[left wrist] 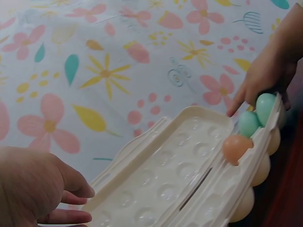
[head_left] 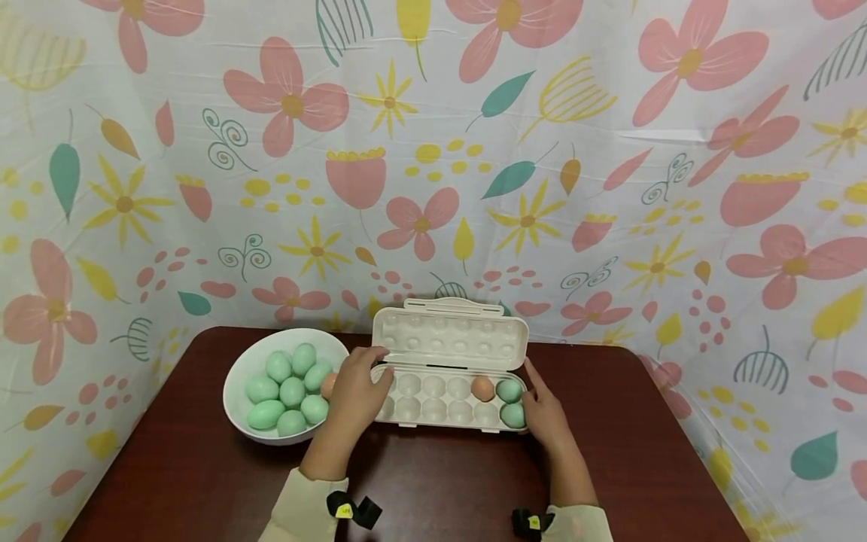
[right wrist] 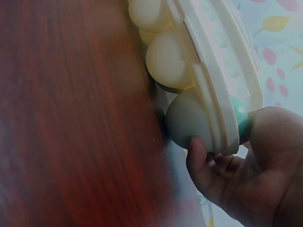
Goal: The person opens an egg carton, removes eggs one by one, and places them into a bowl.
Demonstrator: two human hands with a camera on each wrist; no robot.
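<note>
A cream egg carton (head_left: 433, 410) lies with its lid (head_left: 450, 339) raised toward the wall. At its right end sit one brown egg (head_left: 482, 388) and two pale green eggs (head_left: 509, 390). My left hand (head_left: 355, 388) is at the carton's left end; in the left wrist view its fingers (left wrist: 66, 216) reach toward the lid's edge, fairly straight. Around the right end, my right hand (head_left: 545, 410) grips the carton, with a digit against an underside cup (right wrist: 189, 118) in the right wrist view. One finger points up beside the lid.
On the left stands a white bowl (head_left: 237, 410) with several green eggs (head_left: 292, 392) and a brown egg (head_left: 328, 385) partly behind my left hand. Everything rests on a dark red-brown table (head_left: 447, 474). A flower-patterned cloth (head_left: 433, 113) hangs behind the table.
</note>
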